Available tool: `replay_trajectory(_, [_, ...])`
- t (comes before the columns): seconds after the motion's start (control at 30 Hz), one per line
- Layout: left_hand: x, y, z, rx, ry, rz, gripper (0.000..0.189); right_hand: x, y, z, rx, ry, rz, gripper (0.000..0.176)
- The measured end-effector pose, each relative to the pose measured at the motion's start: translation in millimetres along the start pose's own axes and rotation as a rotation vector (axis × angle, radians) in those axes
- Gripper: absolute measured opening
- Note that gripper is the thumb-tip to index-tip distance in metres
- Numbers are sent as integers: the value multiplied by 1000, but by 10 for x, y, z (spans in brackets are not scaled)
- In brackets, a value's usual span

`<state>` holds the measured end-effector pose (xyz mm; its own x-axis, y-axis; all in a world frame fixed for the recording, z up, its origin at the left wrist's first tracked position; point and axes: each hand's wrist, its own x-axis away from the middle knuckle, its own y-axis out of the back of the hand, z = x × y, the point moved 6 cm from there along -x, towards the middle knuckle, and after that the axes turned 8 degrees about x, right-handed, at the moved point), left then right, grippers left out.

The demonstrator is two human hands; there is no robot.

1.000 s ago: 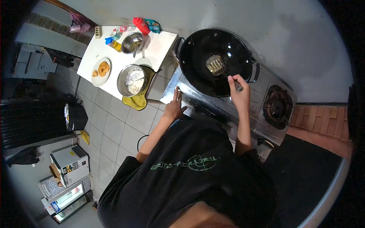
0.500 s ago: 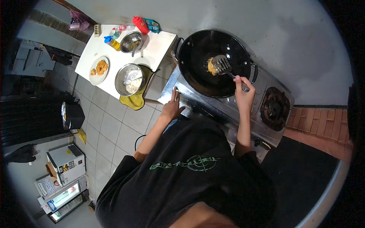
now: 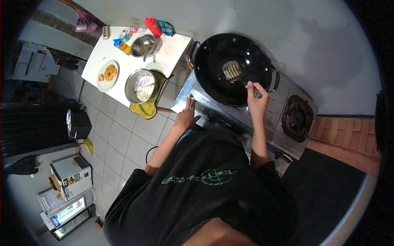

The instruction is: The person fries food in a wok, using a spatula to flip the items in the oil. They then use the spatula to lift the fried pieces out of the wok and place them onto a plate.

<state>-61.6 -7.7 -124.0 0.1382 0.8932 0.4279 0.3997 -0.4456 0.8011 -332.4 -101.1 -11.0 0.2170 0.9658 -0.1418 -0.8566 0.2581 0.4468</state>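
Observation:
My right hand [image 3: 257,102] is closed around the handle of a slotted spatula [image 3: 226,70]. The spatula's head is inside a big black wok [image 3: 213,88], lying over a piece of yellow-brown food that shows through the slots. Most of that food is hidden under the metal. At the corner of the steel stove [image 3: 184,92], my left hand [image 3: 186,118] rests with its fingers stretched out, holding nothing.
Left of the stove, a white table [image 3: 92,63] carries a plate [image 3: 101,85] of fried pieces, a bowl of white flour-like stuff [image 3: 144,92], a smaller metal bowl [image 3: 137,51], and bottles. A green-yellow cloth [image 3: 143,110] hangs at its edge. A bare burner [image 3: 297,117] is on the right.
The spatula head has shifted left in the wok and now covers the food, which stuck out beside it before. My right hand moved slightly left with it; my left hand stayed put.

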Motion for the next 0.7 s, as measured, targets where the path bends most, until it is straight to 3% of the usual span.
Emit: replay_trajectory(0.7, [-20,-50,16,-62,-34,-91,87,-47,-25,60,33,-7,24,23])
